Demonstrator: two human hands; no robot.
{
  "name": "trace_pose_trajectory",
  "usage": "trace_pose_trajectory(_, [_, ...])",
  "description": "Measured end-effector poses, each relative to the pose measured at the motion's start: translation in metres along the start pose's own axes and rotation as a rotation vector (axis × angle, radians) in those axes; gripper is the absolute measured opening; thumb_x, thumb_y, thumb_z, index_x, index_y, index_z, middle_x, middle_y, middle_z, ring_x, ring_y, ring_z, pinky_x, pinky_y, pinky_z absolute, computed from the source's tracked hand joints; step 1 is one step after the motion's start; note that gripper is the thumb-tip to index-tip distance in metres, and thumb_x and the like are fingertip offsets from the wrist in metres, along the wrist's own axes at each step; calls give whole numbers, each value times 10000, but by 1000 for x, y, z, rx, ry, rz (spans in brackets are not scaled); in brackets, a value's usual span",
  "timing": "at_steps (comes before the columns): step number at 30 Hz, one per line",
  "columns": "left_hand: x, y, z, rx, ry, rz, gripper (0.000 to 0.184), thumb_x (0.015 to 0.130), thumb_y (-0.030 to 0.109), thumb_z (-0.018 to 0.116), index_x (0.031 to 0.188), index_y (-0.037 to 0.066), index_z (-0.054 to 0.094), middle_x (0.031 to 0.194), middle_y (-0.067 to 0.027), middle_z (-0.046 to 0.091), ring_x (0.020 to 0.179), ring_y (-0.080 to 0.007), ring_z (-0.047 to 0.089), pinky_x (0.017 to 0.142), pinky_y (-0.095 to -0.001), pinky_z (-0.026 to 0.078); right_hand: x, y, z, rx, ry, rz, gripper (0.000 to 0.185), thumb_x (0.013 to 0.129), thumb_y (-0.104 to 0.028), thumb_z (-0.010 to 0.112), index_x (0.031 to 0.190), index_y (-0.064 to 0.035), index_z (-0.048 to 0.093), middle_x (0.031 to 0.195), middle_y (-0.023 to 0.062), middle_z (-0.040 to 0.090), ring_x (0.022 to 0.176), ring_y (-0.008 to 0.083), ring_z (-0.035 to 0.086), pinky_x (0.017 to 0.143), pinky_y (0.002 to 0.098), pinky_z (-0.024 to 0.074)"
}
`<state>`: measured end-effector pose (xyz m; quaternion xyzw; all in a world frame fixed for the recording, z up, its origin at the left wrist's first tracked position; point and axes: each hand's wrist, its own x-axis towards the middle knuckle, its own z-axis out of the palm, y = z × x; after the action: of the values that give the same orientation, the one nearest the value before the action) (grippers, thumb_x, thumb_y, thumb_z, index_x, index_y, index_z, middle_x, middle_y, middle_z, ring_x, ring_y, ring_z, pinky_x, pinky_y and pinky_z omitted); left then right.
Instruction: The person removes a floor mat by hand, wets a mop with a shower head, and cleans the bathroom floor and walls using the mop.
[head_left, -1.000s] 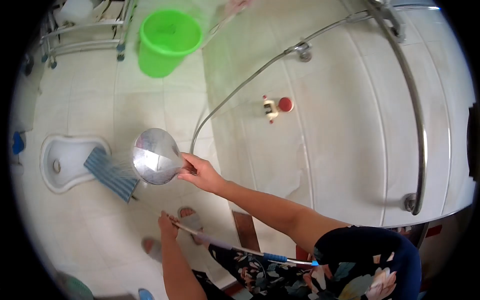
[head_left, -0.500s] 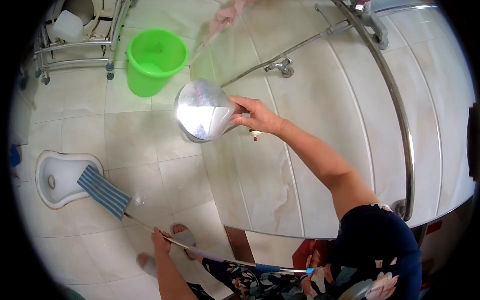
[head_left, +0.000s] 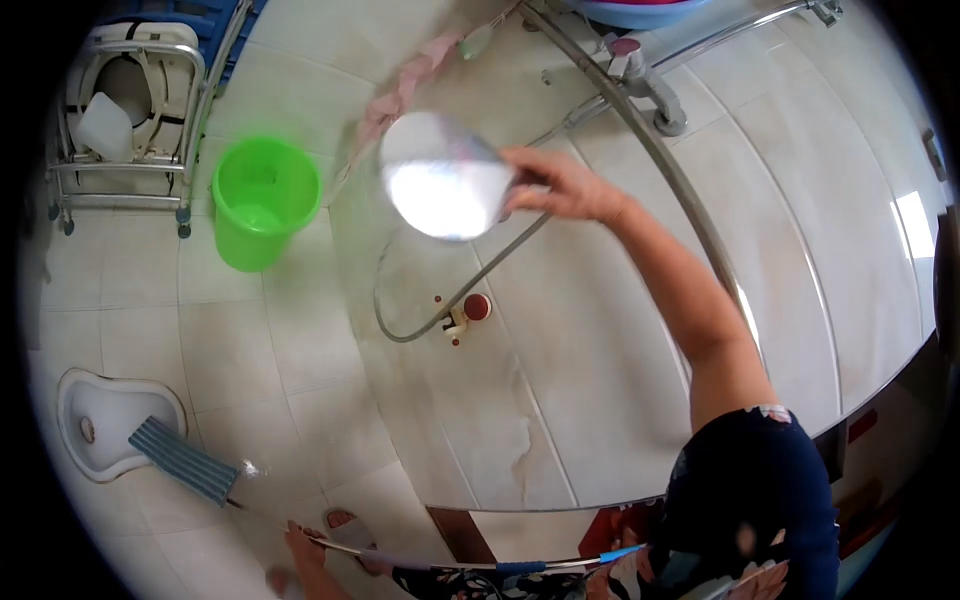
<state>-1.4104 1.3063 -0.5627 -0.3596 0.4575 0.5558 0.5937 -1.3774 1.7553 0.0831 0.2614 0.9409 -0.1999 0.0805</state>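
My right hand point(head_left: 565, 185) is closed round the narrow end of a shiny, wide, round shower head point(head_left: 445, 180), held up before the tiled wall. Motion and glare blur it. A grey hose point(head_left: 490, 268) runs down from near this hand and loops back up against the wall. Low down, my left hand point(head_left: 303, 545) grips the thin pole of a flat mop point(head_left: 185, 460) with a blue striped cloth. The mop head lies partly over the edge of a white squat toilet point(head_left: 165, 398). Its pole slants back toward my body, with a blue sleeve near the end.
A bright green bucket point(head_left: 250, 250) stands on the tiled floor by the wall. Behind it is a metal-framed commode chair point(head_left: 125, 168). A curved metal rail point(head_left: 665, 165) crosses the wall near a mixer tap point(head_left: 655, 90). A red-topped valve point(head_left: 478, 307) sits lower down.
My right hand has lifted the shower head up and to the right, baring the hose loop and the valve. The view has shifted, so the bucket and toilet appear lower. My left hand stays on the mop.
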Motion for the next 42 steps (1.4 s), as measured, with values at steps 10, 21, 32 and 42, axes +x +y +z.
trace_pose_trajectory(10, [28, -16, -25, -57, -75, 50, 257, 923, 314, 456, 777, 113, 392, 593, -21, 395, 485, -173, 419, 444, -353, 406, -16, -8, -54, -3, 261, 101, 392, 815, -129, 700, 1165, -59, 536, 807, -64, 502, 767, 33, 461, 711, 203, 403])
trace_pose_trajectory(21, [-7, 1, -7, 6, -63, -3, 214, 910, 288, 450, 808, 114, 380, 576, -13, 389, 492, -173, 415, 522, -394, 426, -11, 102, 205, 339, 108, 66, 245, 811, -98, 669, 984, -67, 499, 810, -16, 494, 765, 94, 453, 725, 262, 414])
trace_pose_trajectory(32, [-13, 2, -3, -8, -58, 2, 195, 884, 262, 473, 828, 96, 388, 578, -16, 399, 489, -164, 435, 477, -386, 446, -10, 151, 236, 274, -27, 175, 301, 788, -91, 674, 999, -59, 462, 841, 37, 547, 798, 143, 505, 748, 290, 431])
trace_pose_trajectory(42, [-15, 1, 0, -6, -22, 21, 250, 912, 317, 480, 845, 100, 376, 580, -13, 396, 480, -168, 425, 480, -370, 426, -17, 176, 226, 181, -175, 262, 441, 729, 18, 602, 1150, -69, 502, 870, 45, 591, 833, 133, 544, 803, 288, 461])
